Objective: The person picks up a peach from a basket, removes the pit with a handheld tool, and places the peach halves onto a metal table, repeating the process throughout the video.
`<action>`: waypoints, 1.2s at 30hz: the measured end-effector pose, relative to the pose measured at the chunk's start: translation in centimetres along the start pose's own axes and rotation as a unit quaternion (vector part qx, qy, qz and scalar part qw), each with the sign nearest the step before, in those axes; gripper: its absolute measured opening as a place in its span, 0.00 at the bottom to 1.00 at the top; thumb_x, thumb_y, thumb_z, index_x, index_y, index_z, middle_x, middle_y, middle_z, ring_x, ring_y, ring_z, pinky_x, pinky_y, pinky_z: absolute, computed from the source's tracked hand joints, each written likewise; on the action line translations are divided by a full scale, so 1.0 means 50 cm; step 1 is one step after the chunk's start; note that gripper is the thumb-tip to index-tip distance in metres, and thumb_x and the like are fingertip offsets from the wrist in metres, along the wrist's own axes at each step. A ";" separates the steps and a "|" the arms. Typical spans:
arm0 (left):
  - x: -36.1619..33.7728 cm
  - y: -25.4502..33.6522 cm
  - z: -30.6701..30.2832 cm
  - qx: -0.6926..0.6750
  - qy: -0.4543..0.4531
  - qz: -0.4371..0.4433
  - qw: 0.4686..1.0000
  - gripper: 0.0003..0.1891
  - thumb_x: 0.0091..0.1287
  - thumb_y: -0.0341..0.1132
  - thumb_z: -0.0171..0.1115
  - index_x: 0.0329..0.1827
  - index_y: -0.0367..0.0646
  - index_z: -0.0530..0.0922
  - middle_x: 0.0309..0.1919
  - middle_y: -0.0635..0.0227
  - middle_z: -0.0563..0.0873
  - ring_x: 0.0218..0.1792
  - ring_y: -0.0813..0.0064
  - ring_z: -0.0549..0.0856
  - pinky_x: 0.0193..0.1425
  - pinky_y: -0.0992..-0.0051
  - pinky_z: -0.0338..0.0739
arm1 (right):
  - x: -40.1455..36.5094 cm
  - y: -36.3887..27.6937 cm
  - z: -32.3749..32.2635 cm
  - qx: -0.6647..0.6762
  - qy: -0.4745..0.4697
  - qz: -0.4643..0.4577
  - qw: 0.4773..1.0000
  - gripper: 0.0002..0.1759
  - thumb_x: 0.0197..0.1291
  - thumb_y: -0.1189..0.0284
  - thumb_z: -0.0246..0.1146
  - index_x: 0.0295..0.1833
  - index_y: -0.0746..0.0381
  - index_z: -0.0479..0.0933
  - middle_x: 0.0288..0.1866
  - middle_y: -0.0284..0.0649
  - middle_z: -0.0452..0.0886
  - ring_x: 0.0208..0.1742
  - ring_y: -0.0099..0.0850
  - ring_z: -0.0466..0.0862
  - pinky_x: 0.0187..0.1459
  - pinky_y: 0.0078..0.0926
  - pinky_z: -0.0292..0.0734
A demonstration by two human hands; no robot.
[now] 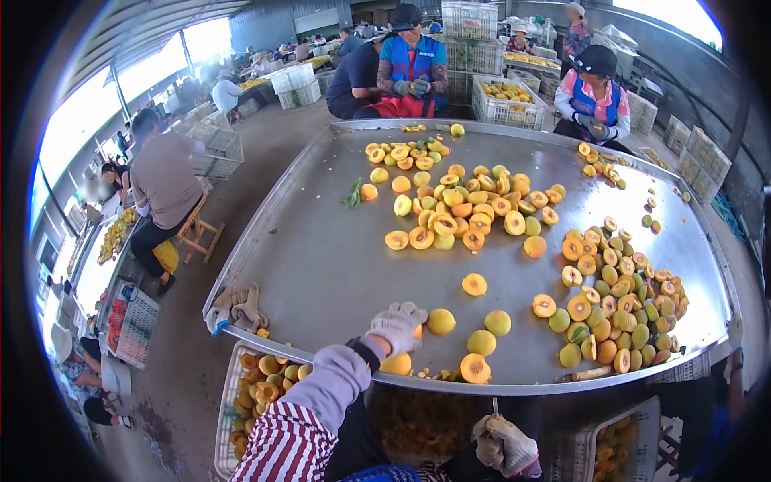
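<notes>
My left hand (397, 328), in a pale work glove, reaches over the near edge of the metal table (321, 273). Its fingers curl round a yellow peach (418, 332), of which only a small orange patch shows. Just right of it lies a whole peach (441, 322); another yellow peach (396, 363) is under the wrist. My right hand (506, 446), also gloved, is low in front of my lap, below the table edge. It is closed on a knife, whose narrow metal blade (495, 406) points up. The handle is hidden in the glove.
Halved and whole peaches form a middle pile (458, 205) and a right pile (618, 297). A wooden-handled tool (590, 373) lies near the front edge, gloves (239, 305) at the left corner. Peach-filled crates (233, 402) stand below. Co-workers (414, 64) sit across the table.
</notes>
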State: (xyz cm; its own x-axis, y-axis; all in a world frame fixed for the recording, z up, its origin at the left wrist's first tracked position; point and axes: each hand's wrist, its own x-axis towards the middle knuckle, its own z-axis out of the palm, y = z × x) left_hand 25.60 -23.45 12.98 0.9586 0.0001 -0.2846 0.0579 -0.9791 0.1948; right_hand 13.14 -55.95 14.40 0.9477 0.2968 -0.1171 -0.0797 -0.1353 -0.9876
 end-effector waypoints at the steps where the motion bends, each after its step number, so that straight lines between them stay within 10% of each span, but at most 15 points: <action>1: -0.018 -0.004 0.002 -0.033 0.007 0.006 0.999 0.36 0.57 0.45 0.72 0.71 0.53 0.74 0.65 0.60 0.77 0.69 0.53 0.74 0.74 0.59 0.69 | 0.017 -0.013 -0.007 0.162 -0.075 0.162 0.971 0.12 0.71 0.63 0.60 0.38 0.60 0.73 0.23 0.30 0.69 0.18 0.22 0.66 0.21 0.22 0.61; 2: -0.035 -0.007 0.006 -0.068 0.014 0.012 0.998 0.36 0.57 0.45 0.73 0.71 0.53 0.74 0.65 0.59 0.78 0.68 0.54 0.74 0.74 0.59 0.68 | 0.028 -0.019 -0.014 0.312 -0.145 0.315 0.884 0.16 0.69 0.60 0.59 0.41 0.64 0.76 0.18 0.33 0.68 0.14 0.24 0.64 0.16 0.24 0.56; 4: -0.062 -0.020 0.011 -0.119 0.078 0.012 0.990 0.33 0.61 0.44 0.72 0.70 0.47 0.74 0.60 0.58 0.81 0.62 0.56 0.81 0.67 0.61 0.76 | 0.035 -0.004 -0.015 0.287 -0.148 0.304 0.896 0.16 0.69 0.60 0.59 0.44 0.64 0.76 0.20 0.33 0.69 0.14 0.24 0.66 0.16 0.23 0.57; 6: -0.087 -0.029 0.015 -0.590 0.056 -0.011 0.806 0.25 0.70 0.43 0.64 0.67 0.42 0.76 0.56 0.57 0.84 0.50 0.62 0.87 0.53 0.69 0.83 | 0.016 0.015 -0.008 0.248 -0.125 0.286 0.917 0.15 0.70 0.60 0.58 0.47 0.62 0.77 0.21 0.32 0.72 0.15 0.23 0.69 0.16 0.19 0.61; 8: -0.123 -0.022 0.026 -0.660 0.008 -0.010 0.751 0.24 0.76 0.47 0.57 0.66 0.39 0.75 0.54 0.56 0.84 0.42 0.65 0.88 0.42 0.73 0.83 | 0.006 -0.020 0.011 0.181 -0.095 0.265 0.942 0.14 0.70 0.60 0.59 0.48 0.60 0.77 0.22 0.31 0.73 0.16 0.21 0.70 0.16 0.18 0.61; 10: -0.205 0.046 -0.017 -0.853 -0.006 0.056 0.518 0.28 0.76 0.55 0.54 0.66 0.40 0.75 0.54 0.54 0.85 0.43 0.63 0.88 0.42 0.70 0.84 | 0.007 -0.049 0.037 0.118 -0.098 0.280 0.948 0.13 0.69 0.62 0.60 0.48 0.60 0.77 0.23 0.31 0.75 0.17 0.20 0.71 0.16 0.17 0.62; 13: -0.271 0.093 -0.014 -0.893 -0.041 0.076 0.442 0.34 0.75 0.62 0.54 0.66 0.40 0.74 0.52 0.52 0.85 0.45 0.58 0.88 0.41 0.68 0.84 | -0.021 -0.126 0.084 0.153 -0.098 0.270 0.946 0.12 0.67 0.65 0.62 0.49 0.61 0.77 0.25 0.30 0.76 0.19 0.20 0.72 0.19 0.17 0.64; 20: -0.367 0.155 -0.025 -0.776 0.072 0.074 0.622 0.36 0.76 0.64 0.50 0.65 0.36 0.74 0.55 0.51 0.85 0.50 0.60 0.88 0.56 0.63 0.84 | -0.059 -0.206 0.140 -0.036 -0.102 0.092 0.990 0.16 0.63 0.65 0.71 0.46 0.65 0.77 0.30 0.41 0.83 0.28 0.28 0.79 0.37 0.29 0.77; 28: -0.418 0.185 -0.051 -0.699 0.126 0.127 0.693 0.29 0.81 0.56 0.47 0.62 0.36 0.78 0.55 0.59 0.86 0.55 0.70 0.84 0.65 0.69 0.76 | -0.078 -0.211 0.159 -0.171 -0.054 -0.102 0.978 0.15 0.59 0.66 0.74 0.41 0.64 0.78 0.22 0.42 0.78 0.23 0.41 0.83 0.29 0.35 0.78; 30: -0.431 0.208 -0.069 -0.736 0.105 0.035 0.668 0.27 0.81 0.53 0.49 0.62 0.35 0.78 0.54 0.58 0.86 0.55 0.70 0.84 0.65 0.69 0.76 | -0.085 -0.207 0.166 -0.182 -0.044 -0.102 0.977 0.14 0.60 0.66 0.74 0.41 0.64 0.79 0.23 0.43 0.79 0.25 0.43 0.84 0.29 0.35 0.79; 36: -0.432 0.207 -0.040 -0.687 0.149 0.110 0.703 0.24 0.82 0.48 0.48 0.64 0.34 0.76 0.55 0.56 0.85 0.55 0.69 0.84 0.65 0.69 0.76 | -0.100 -0.190 0.160 -0.073 -0.084 -0.001 0.994 0.15 0.62 0.67 0.72 0.47 0.66 0.80 0.29 0.43 0.84 0.28 0.35 0.85 0.33 0.31 0.80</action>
State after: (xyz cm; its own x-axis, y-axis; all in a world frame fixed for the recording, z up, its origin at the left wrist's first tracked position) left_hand 6.07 -33.21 23.00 0.9905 0.1224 0.0632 -0.0823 0.1575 0.9841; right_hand 6.71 -48.58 23.50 0.8822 0.4487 -0.1430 -0.0209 -0.2661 -0.9637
